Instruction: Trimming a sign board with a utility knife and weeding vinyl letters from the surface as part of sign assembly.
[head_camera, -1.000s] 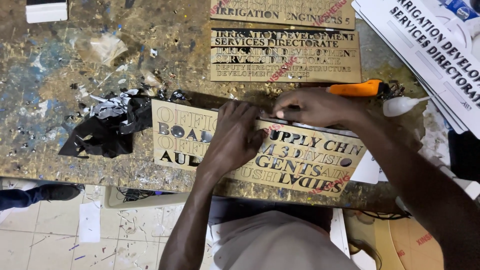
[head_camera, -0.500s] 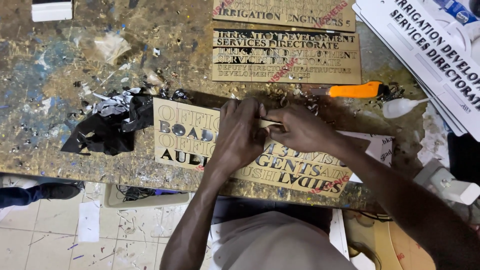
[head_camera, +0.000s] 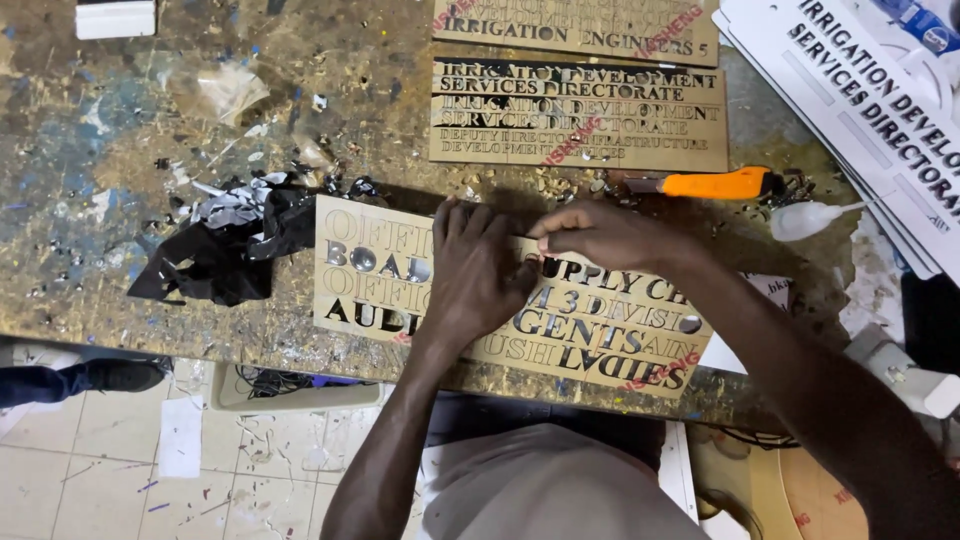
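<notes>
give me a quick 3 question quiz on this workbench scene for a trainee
1. True or false: the left hand lies flat on the gold lettered sheet.
2. What lies on the bench just past the right hand? A) an orange knife B) a hammer C) a paintbrush
3. What is heaped at the sheet's left end?

Key:
1. True
2. A
3. Black peeled film scraps
</notes>
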